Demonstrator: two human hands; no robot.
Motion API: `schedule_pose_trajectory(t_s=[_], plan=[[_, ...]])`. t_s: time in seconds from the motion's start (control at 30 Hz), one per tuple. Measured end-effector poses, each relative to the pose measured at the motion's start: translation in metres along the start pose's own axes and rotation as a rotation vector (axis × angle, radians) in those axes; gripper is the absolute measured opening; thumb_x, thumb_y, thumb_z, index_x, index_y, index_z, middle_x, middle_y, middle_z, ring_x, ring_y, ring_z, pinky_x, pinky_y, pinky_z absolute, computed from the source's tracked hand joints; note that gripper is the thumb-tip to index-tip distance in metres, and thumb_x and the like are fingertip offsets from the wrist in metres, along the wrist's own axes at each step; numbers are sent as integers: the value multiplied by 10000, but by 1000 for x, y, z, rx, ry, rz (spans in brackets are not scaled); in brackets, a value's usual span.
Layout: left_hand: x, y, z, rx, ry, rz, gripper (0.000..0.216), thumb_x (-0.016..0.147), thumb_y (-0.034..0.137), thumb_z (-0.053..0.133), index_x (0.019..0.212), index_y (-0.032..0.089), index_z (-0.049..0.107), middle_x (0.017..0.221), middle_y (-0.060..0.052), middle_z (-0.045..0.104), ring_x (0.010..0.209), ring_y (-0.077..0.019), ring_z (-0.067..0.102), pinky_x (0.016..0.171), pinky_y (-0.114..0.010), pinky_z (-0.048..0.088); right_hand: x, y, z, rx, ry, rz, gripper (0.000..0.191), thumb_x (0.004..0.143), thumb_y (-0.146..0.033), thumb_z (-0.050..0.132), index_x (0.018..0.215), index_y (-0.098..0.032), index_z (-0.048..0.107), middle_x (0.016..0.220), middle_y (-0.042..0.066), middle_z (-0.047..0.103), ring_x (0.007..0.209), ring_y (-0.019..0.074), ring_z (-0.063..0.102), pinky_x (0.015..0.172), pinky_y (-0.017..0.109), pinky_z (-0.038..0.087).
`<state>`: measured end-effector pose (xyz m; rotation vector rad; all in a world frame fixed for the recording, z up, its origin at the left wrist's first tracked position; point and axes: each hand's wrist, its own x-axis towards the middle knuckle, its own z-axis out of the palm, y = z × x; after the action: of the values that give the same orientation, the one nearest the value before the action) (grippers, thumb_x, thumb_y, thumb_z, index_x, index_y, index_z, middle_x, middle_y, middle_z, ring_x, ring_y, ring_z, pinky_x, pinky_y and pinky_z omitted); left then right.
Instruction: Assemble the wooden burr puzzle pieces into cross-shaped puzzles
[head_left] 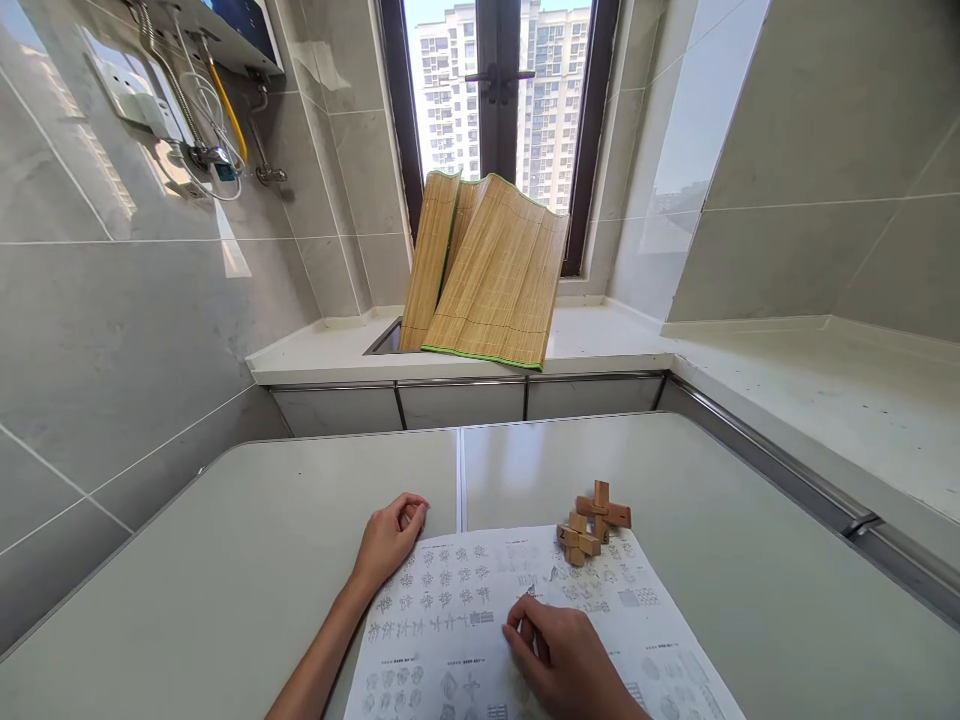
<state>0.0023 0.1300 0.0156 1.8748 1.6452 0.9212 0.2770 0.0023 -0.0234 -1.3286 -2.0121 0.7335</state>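
A white instruction sheet (487, 620) printed with many small puzzle diagrams lies on the grey table (225, 560) in front of me. My left hand (390, 540) rests loosely curled on the table at the sheet's upper left corner, with something small and wooden-looking tucked in the fingers. My right hand (562, 655) lies on the sheet, index finger pointing at a diagram near the middle. A wooden interlocking puzzle (592, 525) of crossed sticks stands on the sheet's upper right corner, apart from both hands.
Behind the table runs a white counter (600, 340) with a sink covered by leaning bamboo mats (487, 270) in front of a window. Tiled walls close in on the left and right. A water heater with hoses (202, 90) hangs upper left.
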Motion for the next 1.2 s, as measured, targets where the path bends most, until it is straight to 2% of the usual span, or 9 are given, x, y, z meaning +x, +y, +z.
schedule_pose_trajectory(t_s=[0.27,0.63,1.2], plan=[[-10,1,4,175,-27,54,360,957,504,482,960,242,729,748,2,696,607,-180,584,623,-284,419,-1,8,9,8,-6,21,230,1002,-341,511,867,-220,652,668,4,713,549,163,643,572,248,387],[-15,2,6,226,-35,56,336,987,447,454,981,246,723,775,8,702,631,-174,606,634,-279,433,-5,19,9,86,-89,15,352,1027,-482,468,850,-232,641,653,6,694,538,159,621,552,241,418],[-19,5,9,240,-37,76,302,983,407,461,973,244,715,774,1,712,643,-180,607,669,-299,440,-11,5,3,-41,-72,-25,411,1063,-493,408,855,-234,650,646,6,680,542,167,620,552,265,417]])
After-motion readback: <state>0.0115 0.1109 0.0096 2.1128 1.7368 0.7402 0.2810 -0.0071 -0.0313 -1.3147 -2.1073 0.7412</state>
